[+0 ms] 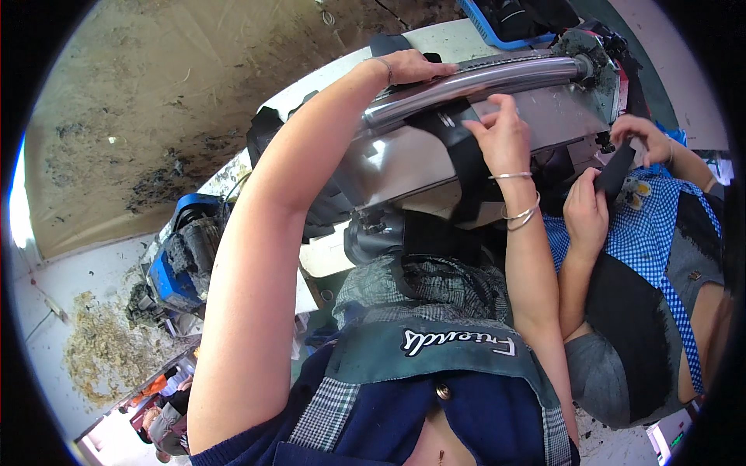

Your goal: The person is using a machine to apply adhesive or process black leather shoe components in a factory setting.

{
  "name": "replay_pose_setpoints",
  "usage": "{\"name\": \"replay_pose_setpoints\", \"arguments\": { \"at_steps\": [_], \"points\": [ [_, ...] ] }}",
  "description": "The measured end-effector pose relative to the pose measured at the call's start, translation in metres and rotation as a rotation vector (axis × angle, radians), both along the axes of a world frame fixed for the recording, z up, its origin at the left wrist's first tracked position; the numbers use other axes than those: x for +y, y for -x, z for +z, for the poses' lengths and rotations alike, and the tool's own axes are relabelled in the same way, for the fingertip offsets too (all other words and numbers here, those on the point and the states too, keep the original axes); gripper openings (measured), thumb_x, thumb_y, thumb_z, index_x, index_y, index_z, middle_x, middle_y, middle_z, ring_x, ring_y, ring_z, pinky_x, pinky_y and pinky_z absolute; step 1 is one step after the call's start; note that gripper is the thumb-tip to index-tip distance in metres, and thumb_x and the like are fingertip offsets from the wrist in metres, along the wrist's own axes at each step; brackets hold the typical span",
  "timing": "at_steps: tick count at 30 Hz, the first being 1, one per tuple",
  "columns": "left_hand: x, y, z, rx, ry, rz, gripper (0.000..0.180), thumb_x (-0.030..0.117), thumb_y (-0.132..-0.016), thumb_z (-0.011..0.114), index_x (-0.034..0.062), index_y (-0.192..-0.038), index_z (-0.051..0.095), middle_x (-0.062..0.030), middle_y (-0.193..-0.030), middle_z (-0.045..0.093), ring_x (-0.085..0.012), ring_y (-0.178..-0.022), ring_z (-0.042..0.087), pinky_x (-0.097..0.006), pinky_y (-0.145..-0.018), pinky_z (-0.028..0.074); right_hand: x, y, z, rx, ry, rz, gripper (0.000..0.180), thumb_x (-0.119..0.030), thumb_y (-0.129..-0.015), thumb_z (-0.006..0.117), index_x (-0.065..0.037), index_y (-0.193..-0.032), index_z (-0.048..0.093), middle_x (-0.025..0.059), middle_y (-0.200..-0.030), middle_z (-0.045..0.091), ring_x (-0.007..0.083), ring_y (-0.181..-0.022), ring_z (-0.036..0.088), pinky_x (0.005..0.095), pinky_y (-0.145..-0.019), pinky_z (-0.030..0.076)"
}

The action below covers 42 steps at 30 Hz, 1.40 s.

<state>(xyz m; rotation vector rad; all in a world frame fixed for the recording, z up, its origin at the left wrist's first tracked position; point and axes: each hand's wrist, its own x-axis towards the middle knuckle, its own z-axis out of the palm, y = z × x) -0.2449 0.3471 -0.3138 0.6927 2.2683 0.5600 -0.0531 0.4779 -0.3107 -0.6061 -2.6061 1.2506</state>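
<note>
A shiny metal tube [497, 78] runs along the top of a grey machine body [404, 163]. A black webbing strap [458, 147] is wrapped over the tube and hangs down the machine's front. My left hand [412, 66] lies over the tube's near end, fingers together, pressing the strap's upper part down. My right hand [501, 132], with bangles at the wrist, pinches the strap's edge just below the tube.
At the right sits another person in blue checked cloth; their hands [587, 210] hold a short black strap piece [615, 172]. A blue basket [497, 31] is behind the machine. A dusty blue motor [183, 248] sits at the left, over a dirty floor [140, 101].
</note>
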Motion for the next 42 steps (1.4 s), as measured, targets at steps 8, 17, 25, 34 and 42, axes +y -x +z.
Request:
{"name": "replay_pose_setpoints", "arguments": {
  "at_steps": [8,17,25,34,42],
  "points": [
    [-0.041,0.032,0.068,0.36,-0.268,0.007,0.059,0.035,-0.063,0.083,0.0025,-0.108,0.067,-0.0106,-0.089,0.07,-0.0185,-0.081,0.066,-0.031,-0.075,0.053,-0.091,-0.073,-0.057,-0.443,-0.224,0.74,0.032,-0.031,-0.075,0.073,-0.002,-0.088,0.067,0.0212,-0.089,0.066,0.0395,-0.091,0.062,0.0448,-0.083,0.049],
    [-0.038,0.074,0.158,0.789,-0.496,0.308,0.049,0.019,-0.061,0.075,0.015,-0.109,0.068,-0.0145,-0.102,0.068,-0.0324,-0.097,0.064,-0.036,-0.088,0.052,-0.108,-0.095,-0.15,-0.012,-0.417,0.936,0.021,-0.031,-0.086,0.059,-0.012,-0.087,0.067,0.0143,-0.085,0.065,0.0347,-0.08,0.061,0.0445,-0.073,0.049],
    [-0.039,0.073,0.092,0.861,-0.269,0.15,0.018,0.023,-0.075,0.062,0.0194,-0.087,0.074,-0.0082,-0.085,0.07,-0.0293,-0.084,0.067,-0.041,-0.076,0.054,-0.074,-0.087,0.025,0.045,0.25,0.574,0.011,-0.005,-0.084,0.065,0.005,-0.089,0.066,0.0164,-0.074,0.064,0.0168,-0.063,0.061,0.0278,-0.063,0.048],
    [-0.011,0.02,0.019,-0.105,0.12,0.029,0.051,0.047,-0.068,0.069,0.0128,-0.107,0.071,-0.0127,-0.114,0.065,-0.0289,-0.106,0.06,-0.038,-0.094,0.044,-0.028,0.003,0.018,0.061,0.0,0.068,0.031,-0.012,-0.08,0.072,0.001,-0.104,0.057,0.0184,-0.091,0.066,0.033,-0.079,0.065,0.0386,-0.073,0.05],
    [-0.027,-0.008,0.079,0.263,-0.258,-0.011,0.045,0.029,-0.062,0.082,0.0037,-0.097,0.07,-0.0165,-0.091,0.069,-0.03,-0.09,0.065,-0.037,-0.081,0.051,-0.038,-0.071,0.006,-0.425,0.502,0.579,0.021,-0.006,-0.079,0.072,0.001,-0.096,0.061,0.0034,-0.078,0.063,0.0069,-0.065,0.059,0.0224,-0.06,0.05]
  ]
}}
